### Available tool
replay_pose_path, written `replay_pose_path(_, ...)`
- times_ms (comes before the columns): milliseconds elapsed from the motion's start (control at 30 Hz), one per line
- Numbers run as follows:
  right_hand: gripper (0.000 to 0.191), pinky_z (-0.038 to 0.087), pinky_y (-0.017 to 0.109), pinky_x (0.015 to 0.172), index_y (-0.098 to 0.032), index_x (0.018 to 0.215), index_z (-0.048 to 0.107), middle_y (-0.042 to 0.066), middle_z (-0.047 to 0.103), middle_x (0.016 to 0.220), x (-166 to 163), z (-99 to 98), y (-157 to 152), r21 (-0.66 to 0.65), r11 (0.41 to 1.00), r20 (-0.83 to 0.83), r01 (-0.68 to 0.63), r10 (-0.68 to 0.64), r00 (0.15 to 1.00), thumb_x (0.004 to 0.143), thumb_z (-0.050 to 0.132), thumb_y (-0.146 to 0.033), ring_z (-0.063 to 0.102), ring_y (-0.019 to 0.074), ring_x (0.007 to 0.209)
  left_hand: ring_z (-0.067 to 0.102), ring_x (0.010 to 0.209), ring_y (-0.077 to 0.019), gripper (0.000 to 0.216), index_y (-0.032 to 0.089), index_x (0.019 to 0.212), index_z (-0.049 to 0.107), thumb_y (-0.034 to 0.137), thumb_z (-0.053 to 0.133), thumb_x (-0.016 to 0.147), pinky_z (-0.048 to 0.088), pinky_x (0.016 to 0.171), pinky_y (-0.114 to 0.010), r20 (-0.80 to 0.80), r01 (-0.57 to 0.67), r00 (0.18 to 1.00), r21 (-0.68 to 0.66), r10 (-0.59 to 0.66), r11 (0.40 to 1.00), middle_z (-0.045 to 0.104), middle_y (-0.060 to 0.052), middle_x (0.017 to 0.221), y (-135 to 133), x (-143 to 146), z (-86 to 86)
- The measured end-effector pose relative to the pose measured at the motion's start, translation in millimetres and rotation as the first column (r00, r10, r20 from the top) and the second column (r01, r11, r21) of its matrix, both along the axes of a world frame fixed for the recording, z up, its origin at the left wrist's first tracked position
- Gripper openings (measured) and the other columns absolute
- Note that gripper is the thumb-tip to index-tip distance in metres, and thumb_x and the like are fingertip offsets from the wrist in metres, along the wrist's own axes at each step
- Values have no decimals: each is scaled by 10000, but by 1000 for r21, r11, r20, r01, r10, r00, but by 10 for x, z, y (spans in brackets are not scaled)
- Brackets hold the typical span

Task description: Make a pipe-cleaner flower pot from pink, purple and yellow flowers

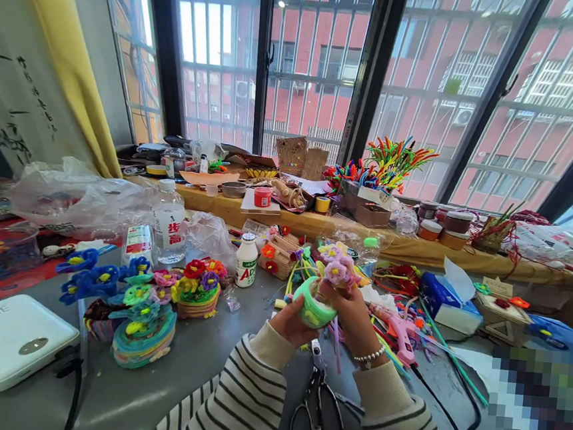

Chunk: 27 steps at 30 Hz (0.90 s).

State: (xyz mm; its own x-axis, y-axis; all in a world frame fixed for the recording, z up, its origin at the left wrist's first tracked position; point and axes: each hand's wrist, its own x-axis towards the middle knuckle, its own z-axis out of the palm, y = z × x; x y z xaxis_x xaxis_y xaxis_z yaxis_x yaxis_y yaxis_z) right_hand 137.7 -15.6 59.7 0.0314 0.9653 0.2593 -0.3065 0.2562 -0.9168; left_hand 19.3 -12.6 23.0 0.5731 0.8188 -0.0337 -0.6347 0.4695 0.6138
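Note:
Both hands are raised over the middle of the grey table. My left hand (291, 322) is wrapped round a small pale green fuzzy pot (312, 305), which is tilted. In my right hand (354, 316), the fingers close on a bunch of lilac and pink fuzzy flowers (336, 266) at the pot's mouth. Whether the stems sit inside the pot is hidden by my fingers. Below the hands lies a pair of scissors (317, 412). Close to my right hand is a pink hot glue gun (401, 333) among loose pipe cleaners (426, 341).
Fuzzy flower pots (142, 339) stand on the left beside a white power bank (15, 338). A small drink bottle (246, 262) and a large clear bottle (170, 225) are behind. On the right are a tissue box (449, 303) and a black cable (443, 409). Pipe cleaners (396, 161) fill a sill box.

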Motion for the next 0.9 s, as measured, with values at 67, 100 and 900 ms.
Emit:
replay_pose_path(67, 244, 442, 314, 674, -180, 779, 617, 27, 649, 785, 17, 27, -29, 46, 999, 63, -17, 14, 998, 546, 668, -231, 575, 182, 720, 596, 566, -147, 452, 215, 1043, 460, 456, 497, 661, 399, 390, -183, 29, 58, 998, 22, -58, 998, 620, -58, 807, -6, -10, 40)
replay_pose_path(100, 240, 441, 311, 676, -186, 773, 617, 25, 647, 785, 25, 34, -42, 60, 998, 98, -26, 20, 995, 542, 669, -229, 572, 181, 724, 581, 505, -140, 463, 205, 1020, 477, 503, 453, 667, 362, 344, -173, 34, 81, 996, 33, -82, 996, 622, -56, 735, -6, -13, 54)
replay_pose_path(900, 197, 358, 406, 828, -221, 809, 619, 48, 631, 864, -14, -131, 44, 383, 922, 450, 51, -234, 861, 621, 576, -181, 546, 216, 841, 430, 238, -124, 744, 98, 654, 562, 659, 75, 655, 196, 237, -174, -17, 180, 984, -20, -180, 984, 555, -71, 441, 38, 12, -36)
